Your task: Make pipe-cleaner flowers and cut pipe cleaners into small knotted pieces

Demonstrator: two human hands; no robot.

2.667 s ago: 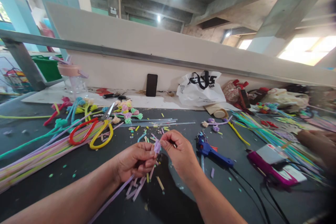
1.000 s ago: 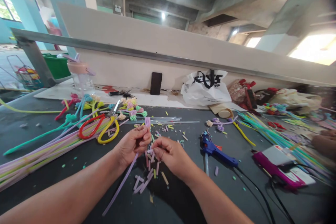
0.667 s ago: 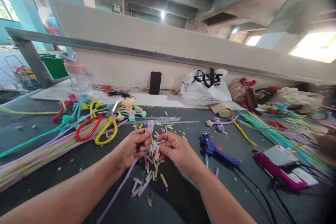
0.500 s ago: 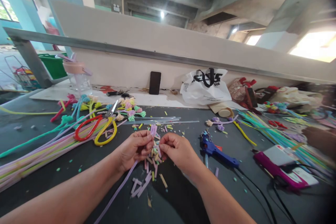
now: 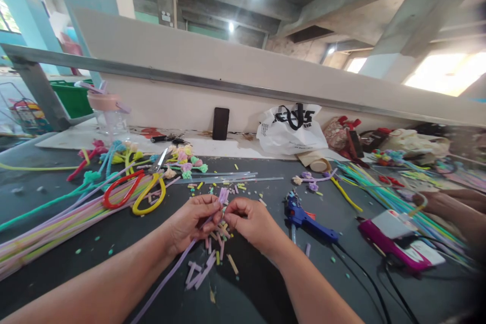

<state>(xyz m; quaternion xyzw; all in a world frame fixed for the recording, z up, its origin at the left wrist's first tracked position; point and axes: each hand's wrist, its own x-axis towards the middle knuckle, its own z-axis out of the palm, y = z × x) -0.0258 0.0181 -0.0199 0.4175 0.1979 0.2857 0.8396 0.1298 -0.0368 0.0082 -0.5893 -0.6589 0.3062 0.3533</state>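
My left hand (image 5: 192,220) is closed on a long lilac pipe cleaner (image 5: 165,281), whose tail runs down to the lower left. Above its fingertips stands a small bunch of short lilac pieces (image 5: 223,195). Close beside the bunch, my right hand (image 5: 255,223) is pinched shut, its fingertips almost meeting the left ones. What lies in that pinch is too small to make out. Short cut pipe cleaner pieces (image 5: 205,271) in lilac, yellow and peach lie scattered on the dark table below both hands.
To the left, red-and-yellow-handled scissors (image 5: 148,190) rest on a pipe cleaner bundle (image 5: 49,235). A blue glue gun (image 5: 311,223) and a magenta glue gun (image 5: 395,248) lie right, with cables. Behind are glue sticks (image 5: 235,177), a phone (image 5: 220,123) and another person's hand (image 5: 444,205) far right.
My right hand has moved in closer to the left fingertips and the lilac bunch. The view has shifted slightly, and the other person's hand at far right shows more.
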